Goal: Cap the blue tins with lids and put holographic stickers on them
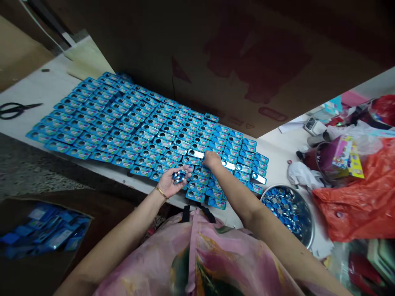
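Rows of small blue printed packs [128, 119], many with a dark or silver round spot at one end, cover the table in front of me. My left hand [169, 183] is palm up above the near rows, cupping several small round blue-and-silver caps [179, 176]. To its right, my right hand [212, 159] reaches down onto the packs with its fingers drawn together. Whatever those fingertips hold is hidden. A metal bowl [312, 232] full of similar round caps [282, 205] stands beside my right forearm.
A large cardboard box [216, 53] walls off the back. Black scissors [18, 109] lie at the table's left end. An open carton [80, 242] of blue packs sits low on the left. Orange plastic bags [358, 201] and a bin [324, 158] crowd the right.
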{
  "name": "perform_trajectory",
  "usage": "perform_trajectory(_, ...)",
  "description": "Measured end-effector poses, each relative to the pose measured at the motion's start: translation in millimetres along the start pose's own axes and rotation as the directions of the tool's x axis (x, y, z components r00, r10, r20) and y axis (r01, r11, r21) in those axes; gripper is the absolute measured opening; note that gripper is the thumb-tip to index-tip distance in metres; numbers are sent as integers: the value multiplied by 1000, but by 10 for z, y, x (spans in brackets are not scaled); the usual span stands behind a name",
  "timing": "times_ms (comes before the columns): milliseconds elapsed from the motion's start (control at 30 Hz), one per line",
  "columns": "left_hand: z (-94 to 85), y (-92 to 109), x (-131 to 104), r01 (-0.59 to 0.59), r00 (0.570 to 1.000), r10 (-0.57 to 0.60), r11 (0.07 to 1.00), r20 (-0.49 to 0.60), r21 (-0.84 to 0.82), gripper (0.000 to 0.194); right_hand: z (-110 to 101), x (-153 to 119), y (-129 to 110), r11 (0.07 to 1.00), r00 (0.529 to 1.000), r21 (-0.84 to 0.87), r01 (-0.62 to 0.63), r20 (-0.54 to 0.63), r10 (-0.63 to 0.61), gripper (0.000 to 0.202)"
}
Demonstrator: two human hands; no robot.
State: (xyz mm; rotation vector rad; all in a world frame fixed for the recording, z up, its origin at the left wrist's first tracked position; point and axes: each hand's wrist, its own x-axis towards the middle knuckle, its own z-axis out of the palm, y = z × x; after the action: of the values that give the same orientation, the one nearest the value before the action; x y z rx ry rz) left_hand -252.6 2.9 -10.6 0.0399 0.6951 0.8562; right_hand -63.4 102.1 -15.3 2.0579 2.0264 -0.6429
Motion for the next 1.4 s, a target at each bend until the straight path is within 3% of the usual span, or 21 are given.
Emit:
perform_trajectory(100, -5, 15, 28, 12, 1000, -12, 1000, -2, 16, 26, -17, -153, -12, 1000, 997, -1, 21, -70, -21, 43)
perform_trajectory(167, -20, 15, 69, 28, 1000, -28, 998, 4, 47, 25, 15, -341, -65, 982, 975, 97, 164, -168, -146, 35)
perform_trajectory(267, -40, -9, 145, 45, 999, -42, 995, -32, 93, 19, 95, -594, -190, 839, 873, 255, 480, -234, -428, 26)
perform_trajectory(333, -49, -40, 187, 66, 995, -58, 992, -77, 104, 13, 143, -673, -248, 783, 843, 312, 538, -208, -496, 21)
perform_trajectory(433, -70, -93, 219, 91, 991, -78, 989, -107, 115, 13, 185, -694, -239, 808, 872, 330, 489, -184, -453, 17)
perform_trajectory(667, -104, -111, 253, 77, 995, -71, 994, -76, 81, 15, 189, -844, -185, 865, 888, 230, 445, -239, -393, 31)
perform_trajectory(733, -98, -89, 262, 55, 995, -49, 996, -83, 75, 16, 201, -871, -203, 828, 876, 315, 464, -304, -375, 30)
perform_trajectory(833, -89, -64, 262, 42, 996, -34, 994, -82, 100, 21, 238, -843, -183, 689, 852, 505, 519, -373, -368, 24)
perform_trajectory(933, -107, -57, 255, 27, 996, -13, 986, -91, 163, 24, 261, -755, -62, 603, 912, 689, 403, -353, -207, 25)
perform_trajectory(1033, -163, -51, 243, 13, 995, 7, 977, -96, 211, 21, 246, -649, 96, 734, 962, 647, 206, -272, -30, 23)
perform_trajectory(1100, -204, -40, 229, -11, 995, 35, 970, -96, 241, 20, 226, -581, 146, 877, 962, 463, 128, -273, 4, 18)
perform_trajectory(1167, -231, -25, 205, -39, 993, 69, 958, -96, 283, 21, 201, -512, 129, 964, 965, 256, 73, -264, -3, 20)
perform_trajectory(1267, -244, 4, 153, -70, 988, 111, 942, -106, 327, 22, 147, -411, 39, 998, 979, 61, 13, -204, 0, 27)
perform_trajectory(1400, -265, 32, 81, -98, 979, 156, 927, -135, 362, 23, 85, -355, -52, 999, 987, 1, 47, -153, -46, 25)
